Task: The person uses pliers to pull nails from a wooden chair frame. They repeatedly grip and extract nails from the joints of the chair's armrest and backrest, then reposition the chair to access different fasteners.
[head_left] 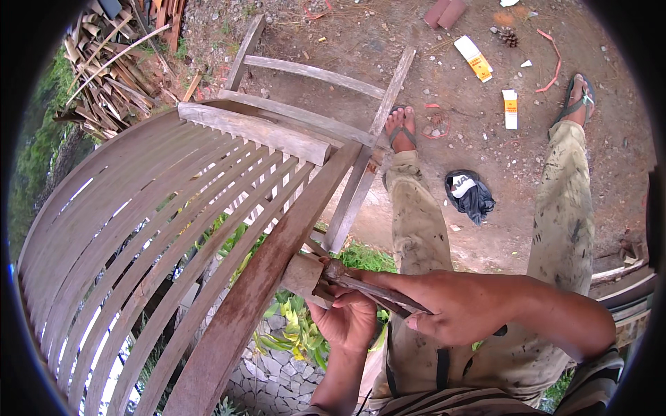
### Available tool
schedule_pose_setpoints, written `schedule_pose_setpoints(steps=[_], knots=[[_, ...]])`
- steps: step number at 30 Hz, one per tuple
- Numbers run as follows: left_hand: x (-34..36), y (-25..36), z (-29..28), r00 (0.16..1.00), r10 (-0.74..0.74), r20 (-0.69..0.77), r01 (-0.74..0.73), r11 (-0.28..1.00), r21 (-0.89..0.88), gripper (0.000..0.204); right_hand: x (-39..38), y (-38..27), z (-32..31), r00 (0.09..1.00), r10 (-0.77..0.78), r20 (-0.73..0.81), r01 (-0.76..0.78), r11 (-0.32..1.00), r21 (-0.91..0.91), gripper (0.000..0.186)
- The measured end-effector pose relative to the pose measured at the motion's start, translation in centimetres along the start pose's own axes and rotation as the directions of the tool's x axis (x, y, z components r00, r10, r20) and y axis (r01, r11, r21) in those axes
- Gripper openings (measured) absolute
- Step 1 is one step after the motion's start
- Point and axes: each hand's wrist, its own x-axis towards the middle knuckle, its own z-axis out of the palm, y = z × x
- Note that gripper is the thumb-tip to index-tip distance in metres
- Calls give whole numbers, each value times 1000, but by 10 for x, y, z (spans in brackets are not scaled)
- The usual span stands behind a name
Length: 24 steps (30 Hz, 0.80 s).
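Both hands, left hand (347, 320) and right hand (451, 305), clamp a stiff metal tool (368, 286) against the heavy, rigid wooden bench (263, 270); mid-shaft looks the best hold.

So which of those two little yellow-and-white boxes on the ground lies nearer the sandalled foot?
The smaller upright box, close by the right sandalled foot; the longer tilted box lies farther up.

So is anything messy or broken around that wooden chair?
Yes. Flat packages and a black bag lie scattered on the dirt, and loose wood scraps sit heaped beside the slatted chair. Nothing looks plainly broken.
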Motion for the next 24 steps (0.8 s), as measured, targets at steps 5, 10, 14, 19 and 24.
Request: schedule_pose_setpoints(steps=[5, 10, 14, 19, 24], knots=[[-1, 0, -1, 1000, -15, 22, 16, 1000, -17, 51, 0, 6, 1, 996, -89, 26, 90, 994, -62, 82], [-5, 4, -3, 1000, -11, 11, 11, 1000, -24, 55, 0, 1, 5, 982, -188, 12, 188, 982, -17, 82], [-6, 6, -10, 999, -21, 29, 20, 1000, 5, 55, 4, 0, 9, 996, -94, -2, 94, 995, -46, 79], [-3, -5, -7, 990, -90, 113, 75, 989, 130, 55, 5, -4, 17, 990, -112, -80, 110, 993, -32, 75], [0, -4, -11, 979, -132, 157, 93, 968, 234, 52, 7, -5, 21, 988, -85, -131, 75, 994, -81, 72]])
